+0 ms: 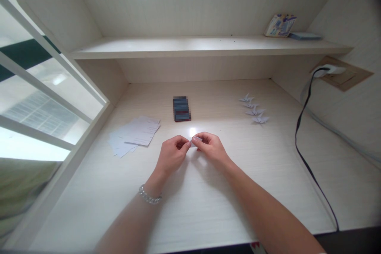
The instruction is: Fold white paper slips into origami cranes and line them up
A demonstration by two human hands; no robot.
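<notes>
A small folded piece of white paper (194, 143) is pinched between my two hands, just above the desk. My left hand (174, 151) grips its left end between thumb and forefinger; a silver bracelet sits on that wrist. On the other side, my right hand (212, 147) pinches the paper the same way and partly hides it. Several small folded paper cranes (253, 111) stand in a column to the right. Loose white paper sheets (143, 130) lie overlapping on the left.
A phone-sized dark object (181, 109), blurred out, lies beyond my hands. A black cable (300, 117) runs from the wall socket (347, 73) down to the desk's front edge. The shelf (178, 43) above holds a colourful box (280, 25) and a flat bluish item (305, 36).
</notes>
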